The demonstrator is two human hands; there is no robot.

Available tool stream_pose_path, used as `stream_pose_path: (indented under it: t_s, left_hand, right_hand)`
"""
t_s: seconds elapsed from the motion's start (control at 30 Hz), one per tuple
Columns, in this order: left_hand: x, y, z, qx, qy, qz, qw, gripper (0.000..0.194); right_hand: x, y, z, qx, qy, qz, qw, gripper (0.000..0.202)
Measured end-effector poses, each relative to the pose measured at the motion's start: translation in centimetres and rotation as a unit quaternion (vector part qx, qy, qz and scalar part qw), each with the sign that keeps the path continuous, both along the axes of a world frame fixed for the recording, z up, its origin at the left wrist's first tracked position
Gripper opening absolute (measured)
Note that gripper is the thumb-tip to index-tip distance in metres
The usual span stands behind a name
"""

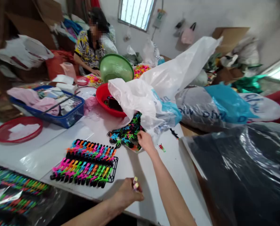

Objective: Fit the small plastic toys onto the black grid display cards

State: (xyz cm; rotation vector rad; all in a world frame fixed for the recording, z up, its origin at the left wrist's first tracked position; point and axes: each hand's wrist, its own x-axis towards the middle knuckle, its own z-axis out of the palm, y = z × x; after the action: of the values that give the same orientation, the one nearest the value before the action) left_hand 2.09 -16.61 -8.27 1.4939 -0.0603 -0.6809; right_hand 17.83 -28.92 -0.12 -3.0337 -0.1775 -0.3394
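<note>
From the head view, our left hand had its fingers curled closed around small pale-yellow and pinkish pieces [135,185], above the white flat tabletop [175,182]. Our right hand [145,140] bent its fingers at the heap of black, green, blue and orange plastic pieces [127,133]; we couldn't tell whether they gripped any. Nearby lay the black plastic grid rack [115,163] filled with multicoloured pieces.

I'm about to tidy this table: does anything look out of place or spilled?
Two loose bits stand out: a red-and-green piece and a mostly black piece lie on the white table, right of the heap of coloured parts, apart from it, perhaps strayed. Behind, the green basin is tilted rather than sitting flat.
</note>
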Motion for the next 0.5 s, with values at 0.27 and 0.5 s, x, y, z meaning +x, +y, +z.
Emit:
stream_pose_path:
  t_s: [0.27,0.5]
  left_hand:
    - [-1.0,1.1,3.1,-0.153,0.137,0.047,0.977,0.027]
    - [1.3,3.6,7.6,-0.258,0.115,0.050,0.958,0.033]
  right_hand:
    - [2.2,1.2,-1.3,0.022,-0.047,0.025,0.998,0.031]
    - [7.8,3.3,-0.4,-0.018,-0.048,-0.025,0.998,0.031]
